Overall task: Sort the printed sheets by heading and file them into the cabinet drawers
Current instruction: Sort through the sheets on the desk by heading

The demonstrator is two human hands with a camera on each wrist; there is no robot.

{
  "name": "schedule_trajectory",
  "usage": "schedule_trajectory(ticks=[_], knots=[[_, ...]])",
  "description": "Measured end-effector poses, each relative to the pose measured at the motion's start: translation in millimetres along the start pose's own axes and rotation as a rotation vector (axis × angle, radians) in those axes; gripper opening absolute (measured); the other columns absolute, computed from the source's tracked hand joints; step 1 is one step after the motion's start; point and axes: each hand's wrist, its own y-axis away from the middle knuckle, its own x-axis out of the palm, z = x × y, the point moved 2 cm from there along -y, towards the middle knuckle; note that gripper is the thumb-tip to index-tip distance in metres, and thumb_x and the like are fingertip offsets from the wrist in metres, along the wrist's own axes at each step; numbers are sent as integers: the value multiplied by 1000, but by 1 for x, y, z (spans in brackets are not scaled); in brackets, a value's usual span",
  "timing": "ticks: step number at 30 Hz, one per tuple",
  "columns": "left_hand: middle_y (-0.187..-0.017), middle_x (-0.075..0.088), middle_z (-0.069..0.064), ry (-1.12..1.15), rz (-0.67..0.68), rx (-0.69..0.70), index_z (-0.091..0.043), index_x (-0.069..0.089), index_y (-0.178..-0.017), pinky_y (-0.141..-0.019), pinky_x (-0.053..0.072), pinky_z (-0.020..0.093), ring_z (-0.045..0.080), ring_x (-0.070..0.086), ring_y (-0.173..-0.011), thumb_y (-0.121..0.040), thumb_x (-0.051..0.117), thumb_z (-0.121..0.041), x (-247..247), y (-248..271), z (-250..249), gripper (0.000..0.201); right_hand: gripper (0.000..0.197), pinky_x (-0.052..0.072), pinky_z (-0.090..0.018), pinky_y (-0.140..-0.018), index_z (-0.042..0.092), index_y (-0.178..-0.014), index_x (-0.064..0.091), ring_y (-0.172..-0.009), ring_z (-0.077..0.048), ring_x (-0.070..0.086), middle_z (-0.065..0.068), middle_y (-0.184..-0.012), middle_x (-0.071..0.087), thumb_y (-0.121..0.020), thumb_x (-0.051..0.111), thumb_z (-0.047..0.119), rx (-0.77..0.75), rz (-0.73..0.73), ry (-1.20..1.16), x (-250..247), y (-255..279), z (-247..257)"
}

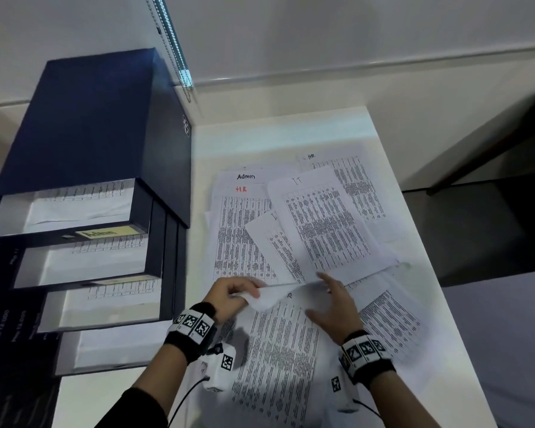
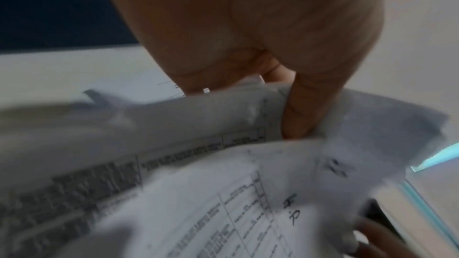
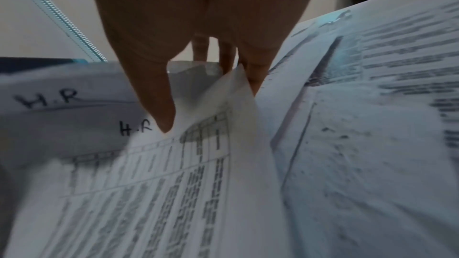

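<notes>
Printed sheets lie fanned over the white table (image 1: 291, 134), headed Admin (image 1: 246, 177), IT (image 1: 325, 227) and HR (image 1: 362, 186). My left hand (image 1: 250, 293) pinches the curled top edge of the nearest sheet (image 1: 275, 350). In the left wrist view the thumb (image 2: 295, 117) presses that rolled edge, above a sheet headed H.R (image 2: 248, 213). My right hand (image 1: 331, 291) rests with straight, spread fingers on the sheets beside it. In the right wrist view my right hand (image 3: 206, 101) has its thumb on an H.R sheet (image 3: 139, 183), whose corner stands up before the fingers.
The dark blue cabinet (image 1: 90, 118) stands left of the table, with several drawers pulled out and sheets inside; the top one bears a yellow Admin label (image 1: 102, 233). A blind cord (image 1: 173, 47) hangs behind it. The table's right edge (image 1: 430, 257) drops to a dark floor.
</notes>
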Motion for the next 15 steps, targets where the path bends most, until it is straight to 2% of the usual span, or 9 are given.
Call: schedule_trajectory(ticks=[1, 3, 5, 6, 7, 10, 13, 14, 15], knots=[[-113, 71, 6, 31, -55, -17, -10, 69, -106, -95, 54, 46, 23, 67, -107, -80, 73, 0, -2, 3, -1, 29, 80, 47, -35, -100, 26, -140, 43, -108, -8, 50, 9, -119, 51, -69, 81, 20, -28, -13, 14, 1, -1, 1], [-118, 67, 2, 55, -146, -52, -27, 55, -128, -89, 57, 47, 22, 68, -103, -76, 81, -35, -6, 7, 0, 58, 77, 53, -33, -91, 23, -140, 45, -99, -10, 56, 8, -116, 53, -71, 79, 13, -38, -77, -49, 4, 1, 1], [-127, 59, -3, 53, -223, -59, -35, 49, -133, -94, 53, 44, 19, 62, -112, -67, 76, -65, -9, 9, -1, 78, 82, 57, -21, -77, 25, -144, 39, -87, -9, 62, 8, -114, 52, -74, 78, 8, -40, -127, -161, 10, 6, 3], [-133, 54, -4, 80, -248, -54, -35, 49, -134, -101, 48, 43, 17, 56, -119, -66, 71, -72, -9, 8, 0, 80, 82, 56, -17, -74, 26, -144, 37, -83, -9, 63, 9, -113, 50, -75, 77, 7, -64, -137, -182, 12, 9, 6], [-138, 50, -5, 108, -266, -53, -34, 50, -133, -107, 41, 41, 15, 50, -125, -72, 65, -71, -8, 6, 2, 74, 81, 56, -15, -74, 26, -144, 37, -81, -8, 63, 9, -114, 49, -76, 77, 6, -103, -136, -170, 16, 12, 10], [-145, 44, -5, 110, -307, -52, -30, 49, -135, -115, 29, 37, 12, 39, -133, -96, 47, -48, -5, 3, 9, 42, 66, 55, -14, -77, 19, -136, 48, -84, -7, 63, 7, -116, 50, -78, 74, 3, -250, -103, -110, 27, 20, 24], [-143, 49, 1, 77, -353, -85, -30, 52, -132, -115, 34, 42, 18, 44, -134, -99, 52, -35, -6, 0, 21, 34, 33, 56, -19, -72, 20, -110, 69, -79, 1, 61, 9, -99, 64, -81, 71, 3, -415, -36, -39, 38, 27, 34], [-139, 51, 1, 21, -373, -60, -26, 52, -134, -114, 36, 40, 17, 46, -131, -98, 56, -29, -7, 0, 22, 36, 34, 56, -19, -72, 22, -110, 69, -76, 4, 61, 10, -93, 67, -82, 71, 3, -432, -2, -33, 41, 29, 35], [-134, 52, 0, -75, -397, -23, -22, 52, -135, -112, 36, 35, 15, 48, -126, -96, 60, -22, -8, 2, 22, 40, 42, 57, -20, -72, 23, -118, 64, -75, 6, 61, 11, -89, 68, -82, 71, 4, -415, 44, -38, 43, 30, 36]])
